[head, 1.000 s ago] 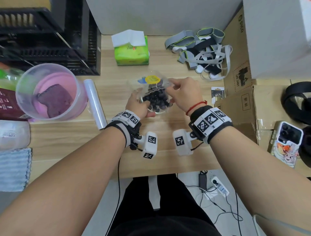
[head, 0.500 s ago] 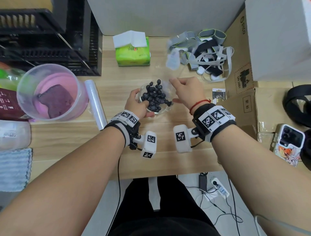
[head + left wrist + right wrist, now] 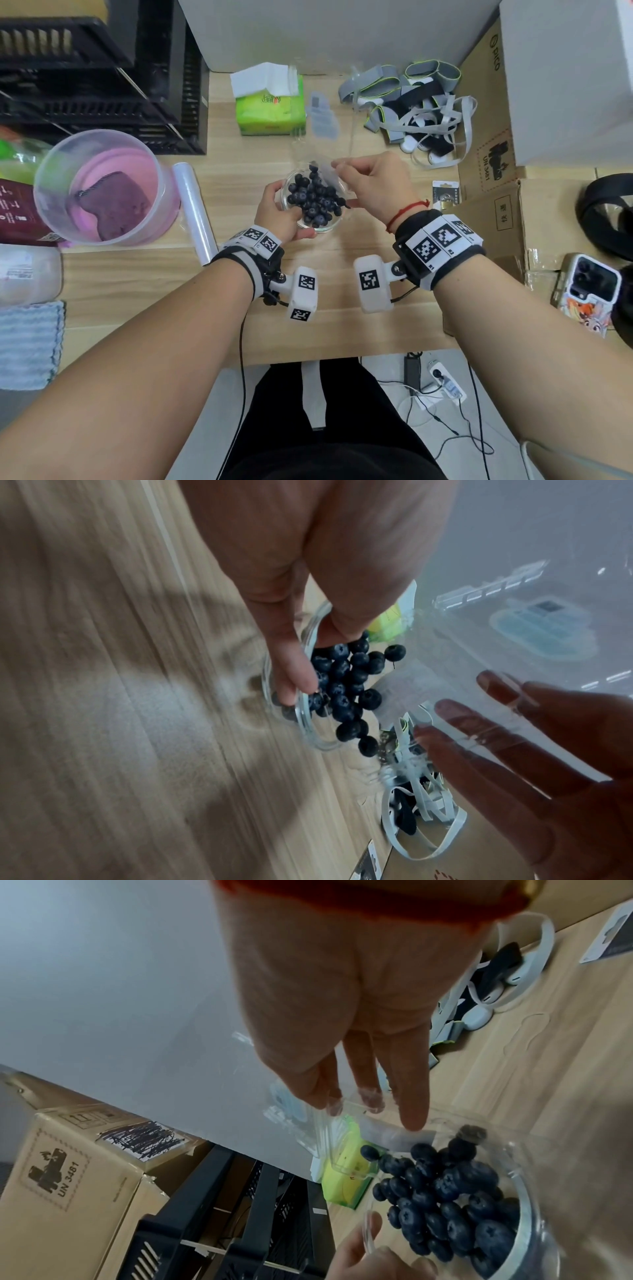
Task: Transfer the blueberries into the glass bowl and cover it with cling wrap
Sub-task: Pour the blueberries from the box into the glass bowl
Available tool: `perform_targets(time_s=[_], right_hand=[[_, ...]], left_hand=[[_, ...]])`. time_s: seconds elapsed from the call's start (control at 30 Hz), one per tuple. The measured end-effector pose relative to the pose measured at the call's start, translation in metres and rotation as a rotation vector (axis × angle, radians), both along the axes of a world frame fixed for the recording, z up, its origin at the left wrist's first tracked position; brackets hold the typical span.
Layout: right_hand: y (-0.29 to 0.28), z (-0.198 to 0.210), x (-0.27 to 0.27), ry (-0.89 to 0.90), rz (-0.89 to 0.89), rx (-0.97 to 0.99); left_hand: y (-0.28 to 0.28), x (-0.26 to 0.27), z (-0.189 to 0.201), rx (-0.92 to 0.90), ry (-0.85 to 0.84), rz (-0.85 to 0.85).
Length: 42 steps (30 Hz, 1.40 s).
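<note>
Blueberries (image 3: 315, 200) heap in the glass bowl (image 3: 286, 192), clear container (image 3: 322, 118) blurred.

Small clear glass bowl (image 3: 310, 224) – smooth, glossy, dark matt-skinned blueberries (image 3: 315, 200), thin transparent plastic clamshell box (image 3: 322, 116), pale matt wood-grain table (image 3: 342, 308), shiny cling wrap roll (image 3: 195, 209), soft ribbed cloth (image 3: 29, 342).

A light wooden table (image 3: 144, 291) meets a grey wall (image 3: 325, 31); black crates (image 3: 102, 85) stand far-left.
</note>
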State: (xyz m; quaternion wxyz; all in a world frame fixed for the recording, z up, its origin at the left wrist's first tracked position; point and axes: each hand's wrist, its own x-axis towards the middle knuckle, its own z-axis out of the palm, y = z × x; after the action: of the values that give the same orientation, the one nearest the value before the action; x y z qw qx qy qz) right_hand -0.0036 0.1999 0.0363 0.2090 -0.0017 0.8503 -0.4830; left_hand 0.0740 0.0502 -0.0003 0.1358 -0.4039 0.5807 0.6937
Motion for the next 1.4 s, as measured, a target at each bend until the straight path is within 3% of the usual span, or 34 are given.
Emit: perform_targets(time_s=[0.3,0.57,0.97,1.2,1.4], right_hand=[[0.002,0.015,0.002,0.158,0.051,0.047],[0.006,0.023,0.011,0.467,0.294,0.171],[0.013,0.027,0.003,0.496,0.234,0.053],[0.020,0.025,-0.003,0.374,0.106,-0.030],[0.039,0.017,-0.007,-0.057,-0.287,-0.294]], left_hand=[[0.001,0.002,-0.003,0.048,-0.002,0.057],[0.001,-0.001,-0.004,0.046,0.033,0.065],[0.000,-0.001,-0.008,0.053,-0.009,0.046],[-0.001,-0.001,-0.007,0.029,-0.029,0.019],[-0.004,0.003,-0.012,-0.038,-0.069,-0.031]])
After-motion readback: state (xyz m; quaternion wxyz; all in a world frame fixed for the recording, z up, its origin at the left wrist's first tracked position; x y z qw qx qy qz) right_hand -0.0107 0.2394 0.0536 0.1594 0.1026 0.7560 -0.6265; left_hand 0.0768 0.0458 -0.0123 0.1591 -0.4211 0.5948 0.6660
